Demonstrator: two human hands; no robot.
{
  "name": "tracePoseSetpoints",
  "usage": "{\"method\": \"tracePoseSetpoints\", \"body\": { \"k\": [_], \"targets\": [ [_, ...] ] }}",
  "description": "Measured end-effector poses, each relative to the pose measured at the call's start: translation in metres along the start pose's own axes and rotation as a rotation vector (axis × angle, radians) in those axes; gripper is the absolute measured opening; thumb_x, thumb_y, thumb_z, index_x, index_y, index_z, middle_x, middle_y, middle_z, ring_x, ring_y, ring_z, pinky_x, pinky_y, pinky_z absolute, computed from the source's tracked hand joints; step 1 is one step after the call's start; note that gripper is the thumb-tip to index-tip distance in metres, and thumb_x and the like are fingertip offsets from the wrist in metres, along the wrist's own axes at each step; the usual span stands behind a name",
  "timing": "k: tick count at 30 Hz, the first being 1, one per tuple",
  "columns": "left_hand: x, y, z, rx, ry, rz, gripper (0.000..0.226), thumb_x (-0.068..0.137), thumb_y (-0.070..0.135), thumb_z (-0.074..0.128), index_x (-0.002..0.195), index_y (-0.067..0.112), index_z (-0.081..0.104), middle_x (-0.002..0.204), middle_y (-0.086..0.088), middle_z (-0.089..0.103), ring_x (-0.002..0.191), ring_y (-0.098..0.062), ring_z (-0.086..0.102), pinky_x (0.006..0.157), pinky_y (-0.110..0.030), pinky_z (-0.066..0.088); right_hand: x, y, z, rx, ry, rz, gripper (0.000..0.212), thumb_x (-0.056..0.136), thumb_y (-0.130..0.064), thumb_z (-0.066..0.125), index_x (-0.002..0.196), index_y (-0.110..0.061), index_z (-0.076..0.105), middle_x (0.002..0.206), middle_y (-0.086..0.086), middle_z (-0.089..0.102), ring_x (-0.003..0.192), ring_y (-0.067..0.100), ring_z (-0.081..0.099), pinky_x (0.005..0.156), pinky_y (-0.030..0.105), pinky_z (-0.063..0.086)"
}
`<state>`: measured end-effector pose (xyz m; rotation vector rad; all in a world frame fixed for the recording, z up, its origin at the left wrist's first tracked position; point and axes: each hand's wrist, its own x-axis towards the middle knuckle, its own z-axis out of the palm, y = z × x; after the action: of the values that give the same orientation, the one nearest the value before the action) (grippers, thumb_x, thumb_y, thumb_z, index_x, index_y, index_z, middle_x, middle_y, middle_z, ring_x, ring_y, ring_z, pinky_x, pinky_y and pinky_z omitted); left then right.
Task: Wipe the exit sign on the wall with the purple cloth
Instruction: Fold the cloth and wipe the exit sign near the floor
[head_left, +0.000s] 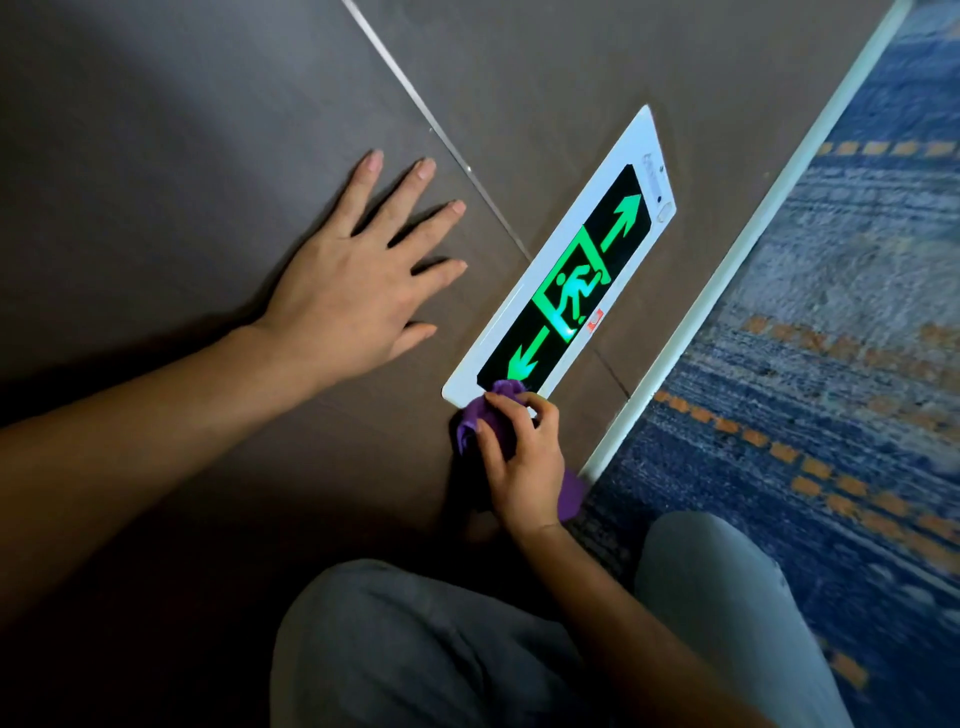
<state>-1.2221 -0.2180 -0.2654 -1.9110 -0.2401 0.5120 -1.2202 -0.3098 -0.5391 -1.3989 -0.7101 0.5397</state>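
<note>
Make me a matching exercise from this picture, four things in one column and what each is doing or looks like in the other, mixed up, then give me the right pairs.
Things
1. left hand
2. right hand
3. exit sign
4. carpet

States
A. lit green, with arrows pointing both ways
B. spread flat on the brown wall, holding nothing
C. blue with orange dashes
D. closed around the purple cloth at the sign's near end

Pairs: 1-B, 2-D, 3-A, 4-C
</note>
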Motion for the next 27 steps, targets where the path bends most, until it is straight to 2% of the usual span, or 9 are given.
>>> {"method": "tracePoseSetpoints", "body": {
  "k": [2,5,7,13,16,18,21,25,27],
  "targets": [
    [0.000,0.001,0.000,-0.017,0.008,-0.008,0.070,0.095,0.066,0.043,0.156,0.031,0.038,0.172,-0.011,0.013,0.157,-0.044,0.000,0.123,-0.067,0.002,0.006,-0.007,-0.004,0.034,0.031,0.002,0.035,0.096,-0.041,0.068,0.130,-0.034,0.064,0.131,-0.004,0.050,0.118,0.012,0.057,0.092,0.032,0.053],
    [0.000,0.003,0.001,-0.034,0.017,-0.013,0.070,0.095,0.063,0.046,0.155,0.029,0.039,0.171,-0.012,0.015,0.157,-0.044,0.001,0.123,-0.068,0.002,0.019,-0.031,-0.001,0.104,0.078,-0.052,0.044,0.100,-0.052,0.055,0.143,-0.041,0.052,0.139,-0.005,0.046,0.129,0.009,0.051,0.105,0.017,0.040],
    [-0.001,0.003,0.002,-0.029,0.026,-0.013,0.070,0.095,0.062,0.046,0.156,0.028,0.039,0.171,-0.012,0.016,0.157,-0.044,0.002,0.123,-0.068,0.004,0.023,-0.043,0.005,0.083,0.080,-0.086,0.046,0.102,-0.054,0.050,0.147,-0.043,0.047,0.145,-0.003,0.044,0.134,0.010,0.047,0.109,0.017,0.036],
    [-0.011,0.009,0.006,-0.084,0.056,-0.027,0.068,0.096,0.057,0.049,0.155,0.023,0.042,0.170,-0.015,0.019,0.157,-0.045,0.004,0.123,-0.068,0.005,0.011,-0.037,0.018,0.109,0.103,-0.026,0.040,0.101,-0.052,0.051,0.136,-0.036,0.062,0.146,0.000,0.046,0.136,0.014,0.048,0.109,0.021,0.036],
    [-0.011,0.009,0.007,-0.096,0.076,-0.029,0.068,0.096,0.057,0.050,0.154,0.023,0.043,0.170,-0.015,0.021,0.157,-0.045,0.005,0.123,-0.068,0.005,0.004,-0.023,0.023,0.079,0.108,-0.021,0.035,0.100,-0.040,0.061,0.133,-0.028,0.064,0.144,0.005,0.047,0.134,0.019,0.051,0.108,0.026,0.041],
    [-0.011,0.010,0.008,-0.087,0.081,-0.033,0.067,0.096,0.057,0.049,0.153,0.023,0.043,0.170,-0.015,0.021,0.157,-0.045,0.005,0.123,-0.068,0.005,-0.001,-0.010,0.022,0.057,0.103,0.005,0.035,0.098,-0.033,0.064,0.133,-0.029,0.062,0.143,0.005,0.046,0.130,0.017,0.052,0.102,0.027,0.045],
    [-0.011,0.010,0.010,-0.103,0.094,-0.039,0.066,0.096,0.056,0.049,0.153,0.023,0.044,0.169,-0.014,0.022,0.157,-0.045,0.006,0.123,-0.068,0.005,-0.004,0.007,0.017,0.017,0.074,0.036,0.037,0.097,-0.028,0.066,0.134,-0.031,0.059,0.143,0.003,0.045,0.119,0.006,0.050,0.094,0.024,0.045],
    [-0.012,0.009,0.011,-0.118,0.103,-0.039,0.065,0.097,0.056,0.049,0.152,0.022,0.045,0.169,-0.015,0.022,0.157,-0.045,0.005,0.123,-0.068,0.003,-0.003,0.020,0.004,-0.030,0.024,0.063,0.034,0.097,-0.028,0.067,0.131,-0.026,0.064,0.139,0.004,0.049,0.122,0.015,0.056,0.094,0.024,0.045],
    [-0.012,0.010,0.012,-0.110,0.105,-0.040,0.065,0.097,0.056,0.048,0.153,0.022,0.044,0.169,-0.014,0.022,0.157,-0.045,0.005,0.123,-0.068,0.003,-0.002,0.019,-0.004,0.007,0.049,0.087,0.029,0.100,-0.038,0.061,0.127,-0.030,0.067,0.133,0.000,0.052,0.117,0.003,0.055,0.095,0.012,0.040]
  ]
}}
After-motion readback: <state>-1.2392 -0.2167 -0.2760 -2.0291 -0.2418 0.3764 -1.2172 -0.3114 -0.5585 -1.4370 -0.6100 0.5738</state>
